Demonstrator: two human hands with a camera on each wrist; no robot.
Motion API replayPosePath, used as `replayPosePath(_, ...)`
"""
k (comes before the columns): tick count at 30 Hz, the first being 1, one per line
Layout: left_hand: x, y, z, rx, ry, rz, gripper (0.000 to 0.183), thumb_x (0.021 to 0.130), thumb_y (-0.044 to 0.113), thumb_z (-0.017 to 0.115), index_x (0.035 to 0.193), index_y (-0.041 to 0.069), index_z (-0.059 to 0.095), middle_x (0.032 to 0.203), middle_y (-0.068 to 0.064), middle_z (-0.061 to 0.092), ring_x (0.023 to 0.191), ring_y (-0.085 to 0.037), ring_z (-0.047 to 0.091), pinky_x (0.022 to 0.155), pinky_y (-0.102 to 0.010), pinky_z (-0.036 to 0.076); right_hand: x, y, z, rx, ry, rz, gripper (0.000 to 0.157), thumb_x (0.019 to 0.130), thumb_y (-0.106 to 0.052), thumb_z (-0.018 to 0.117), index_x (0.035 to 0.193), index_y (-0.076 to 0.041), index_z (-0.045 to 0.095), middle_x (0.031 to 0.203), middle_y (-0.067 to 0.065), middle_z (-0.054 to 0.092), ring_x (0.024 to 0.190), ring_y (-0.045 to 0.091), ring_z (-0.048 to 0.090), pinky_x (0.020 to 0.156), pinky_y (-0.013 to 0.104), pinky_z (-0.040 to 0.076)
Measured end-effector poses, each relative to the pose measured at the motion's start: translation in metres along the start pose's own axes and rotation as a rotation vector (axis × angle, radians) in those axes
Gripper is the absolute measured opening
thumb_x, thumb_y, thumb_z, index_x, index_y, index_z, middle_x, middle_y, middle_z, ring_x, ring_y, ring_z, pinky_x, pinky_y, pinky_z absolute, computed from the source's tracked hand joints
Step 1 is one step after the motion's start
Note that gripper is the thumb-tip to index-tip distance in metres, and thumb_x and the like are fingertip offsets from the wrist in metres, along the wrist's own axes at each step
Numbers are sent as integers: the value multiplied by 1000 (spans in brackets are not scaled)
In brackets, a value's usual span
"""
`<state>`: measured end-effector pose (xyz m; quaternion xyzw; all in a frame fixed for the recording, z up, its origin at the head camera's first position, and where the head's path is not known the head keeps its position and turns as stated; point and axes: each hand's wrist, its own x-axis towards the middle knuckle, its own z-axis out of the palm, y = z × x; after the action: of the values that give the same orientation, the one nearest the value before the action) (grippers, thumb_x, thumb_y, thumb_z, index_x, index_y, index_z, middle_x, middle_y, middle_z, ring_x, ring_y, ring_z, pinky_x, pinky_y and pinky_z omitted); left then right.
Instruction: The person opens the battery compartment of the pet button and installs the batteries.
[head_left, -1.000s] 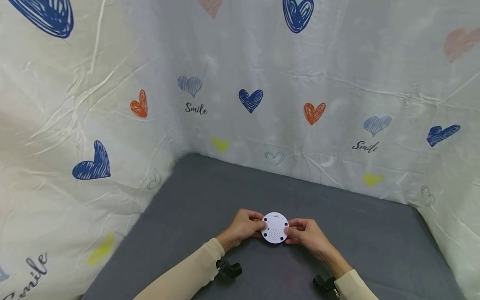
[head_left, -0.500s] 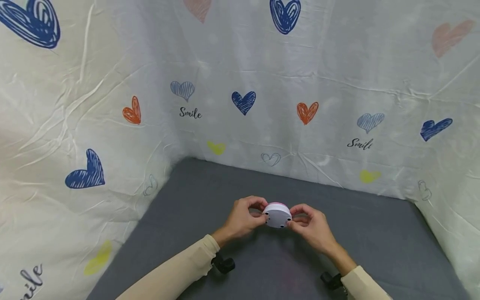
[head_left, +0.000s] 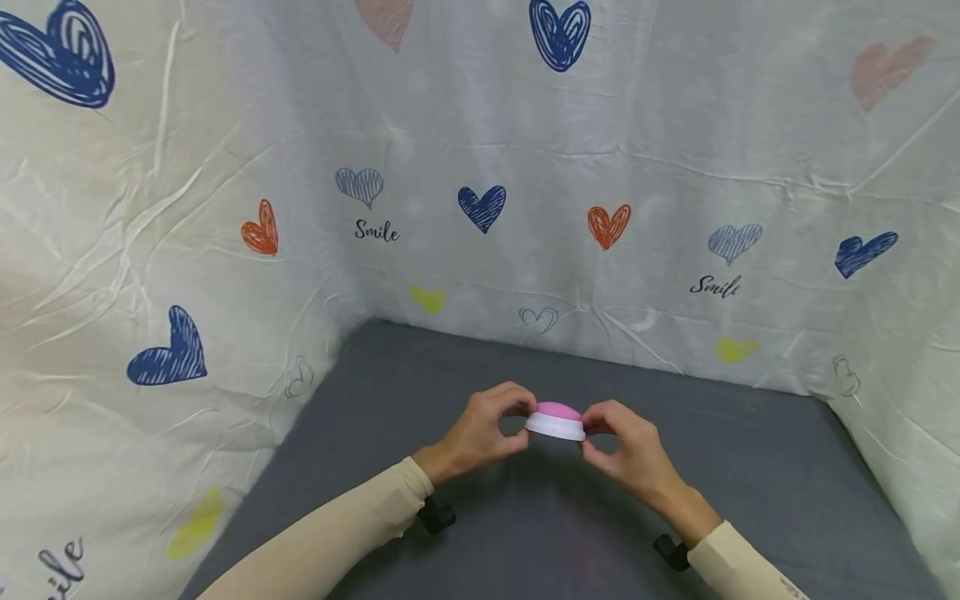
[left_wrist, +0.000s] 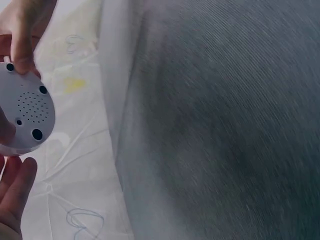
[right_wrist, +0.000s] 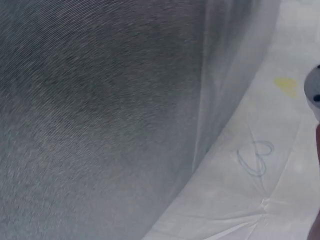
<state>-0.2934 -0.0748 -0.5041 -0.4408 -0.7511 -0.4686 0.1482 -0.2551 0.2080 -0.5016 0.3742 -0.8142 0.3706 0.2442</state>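
Note:
A round device [head_left: 556, 423] with a white base and a pink domed top is held above the table between both hands, base down. My left hand [head_left: 480, 429] pinches its left edge with thumb and fingers. At the opposite edge, my right hand [head_left: 637, 450] pinches in the same way. From below, in the left wrist view, the white underside [left_wrist: 34, 107] shows small holes and several dark round feet. Only a sliver of the device [right_wrist: 313, 87] enters the right wrist view, at its right edge.
A dark grey cloth [head_left: 465, 367] covers the table. White curtains [head_left: 420, 100] printed with hearts and "Smile" hang behind it and at both sides. A black strap-like piece [head_left: 437, 515] sits at the left wrist, another [head_left: 670, 551] at the right.
The device has been tilted over: its holed underside faced the head camera, and now its pink top and white side show. Both hands have risen slightly with it.

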Motion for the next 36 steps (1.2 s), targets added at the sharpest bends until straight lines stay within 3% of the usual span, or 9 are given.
replayPosePath(5,-3,-4,-4,170,-74,83,38,82,-11,84,113,4,69,113,-8,70,106,-19,75,97,-24,65,-3,2,5,-172,-19,-108,39,77,8,86,108,-5,69,106,3,69,92,18,75,78,30,68)
replayPosePath(11,-12,-11,-2,308,-196,81,38,84,-3,91,115,8,71,116,-4,72,107,-16,73,94,-26,65,-14,10,17,-292,-39,-208,44,69,8,92,103,-6,67,103,1,70,85,13,75,71,28,66)
replayPosePath(18,-23,-20,4,411,-349,61,34,87,6,93,116,9,75,114,-1,71,106,-12,72,95,-22,62,-29,10,30,-333,-115,-181,42,73,4,94,103,-9,68,101,-2,69,82,11,73,68,27,64)
replayPosePath(25,-25,-19,7,460,-385,44,29,89,11,93,112,11,76,111,0,71,102,-11,71,91,-22,63,-33,9,35,-426,-148,-178,33,80,0,91,104,-8,69,99,0,68,78,13,70,64,29,63)
replayPosePath(31,-25,-18,9,495,-461,27,17,94,13,88,106,14,76,108,2,72,97,-10,70,89,-24,63,-37,8,38,-431,-200,-192,29,80,-3,94,99,-9,73,96,0,70,78,13,71,64,29,63)
replayPosePath(36,-22,-15,7,484,-484,15,14,93,11,88,102,14,77,106,2,73,96,-10,70,89,-26,63,-38,5,37,-419,-243,-188,25,80,-4,94,96,-11,76,92,-2,69,76,11,70,64,27,62)
